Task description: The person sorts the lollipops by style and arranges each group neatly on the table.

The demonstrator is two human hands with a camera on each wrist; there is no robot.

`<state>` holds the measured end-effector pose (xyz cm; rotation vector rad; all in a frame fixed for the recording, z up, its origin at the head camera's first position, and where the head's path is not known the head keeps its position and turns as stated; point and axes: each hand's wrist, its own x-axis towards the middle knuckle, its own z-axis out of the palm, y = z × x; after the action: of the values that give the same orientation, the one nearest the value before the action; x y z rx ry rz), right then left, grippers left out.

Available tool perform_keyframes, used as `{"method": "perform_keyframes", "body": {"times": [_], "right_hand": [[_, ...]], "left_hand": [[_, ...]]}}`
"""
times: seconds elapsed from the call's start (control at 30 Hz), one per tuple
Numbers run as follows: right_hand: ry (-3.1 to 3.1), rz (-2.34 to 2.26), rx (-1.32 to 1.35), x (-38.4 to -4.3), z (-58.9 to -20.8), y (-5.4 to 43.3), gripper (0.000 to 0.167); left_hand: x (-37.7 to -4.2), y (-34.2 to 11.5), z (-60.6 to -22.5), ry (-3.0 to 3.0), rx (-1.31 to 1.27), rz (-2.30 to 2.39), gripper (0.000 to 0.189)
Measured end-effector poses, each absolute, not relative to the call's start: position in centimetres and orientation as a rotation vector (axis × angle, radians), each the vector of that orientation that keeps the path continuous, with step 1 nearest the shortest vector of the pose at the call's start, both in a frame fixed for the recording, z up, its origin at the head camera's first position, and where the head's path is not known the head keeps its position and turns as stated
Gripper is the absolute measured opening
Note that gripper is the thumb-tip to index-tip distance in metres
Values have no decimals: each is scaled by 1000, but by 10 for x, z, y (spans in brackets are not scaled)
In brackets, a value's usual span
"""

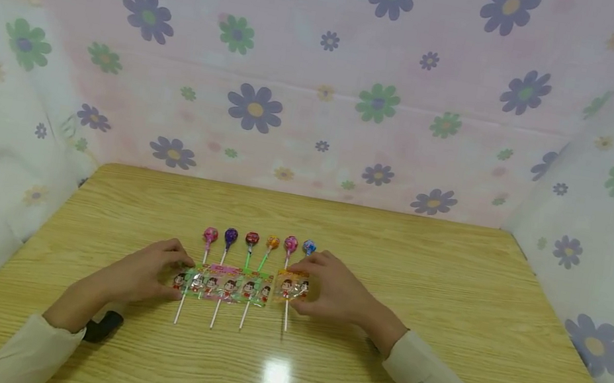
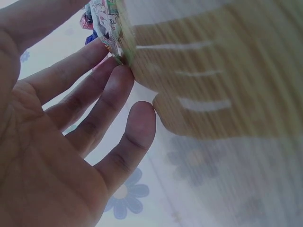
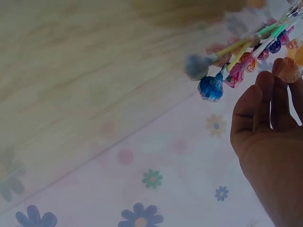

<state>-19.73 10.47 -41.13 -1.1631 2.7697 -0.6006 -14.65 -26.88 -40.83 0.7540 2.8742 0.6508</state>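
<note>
A row of flat lollipops in clear printed wrappers lies on the table, white sticks toward me. At its left end, my left hand (image 1: 143, 271) holds a green-wrapped lollipop (image 1: 182, 280) by its edges, thumb below and index finger above; its other fingers (image 2: 142, 123) are spread and fairly straight. A pink-wrapped lollipop (image 1: 221, 286) and another green-wrapped one (image 1: 256, 291) follow, edges close together. My right hand (image 1: 336, 293) grips an orange-wrapped lollipop (image 1: 286, 287) between thumb and fingers, a narrow gap right of the row. In the right wrist view, that orange wrapper (image 3: 294, 54) is partly cut off.
Behind the flat ones stretches a line of ball lollipops, among them a purple one (image 1: 231, 236), a dark red one (image 1: 253, 238) and a blue one (image 1: 309, 246). Their sticks run toward the flat wrappers. Flowered cloth (image 1: 313, 78) surrounds the wooden table (image 1: 423, 257) on three sides.
</note>
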Motion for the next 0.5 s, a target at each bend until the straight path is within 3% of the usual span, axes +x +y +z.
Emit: {"method": "perform_keyframes", "body": {"times": [0.5], "right_hand": [[2737,-457,-1222,-200,-414,93,56]], "left_hand": [[-149,-271,-412,2874,757,651,43]]}}
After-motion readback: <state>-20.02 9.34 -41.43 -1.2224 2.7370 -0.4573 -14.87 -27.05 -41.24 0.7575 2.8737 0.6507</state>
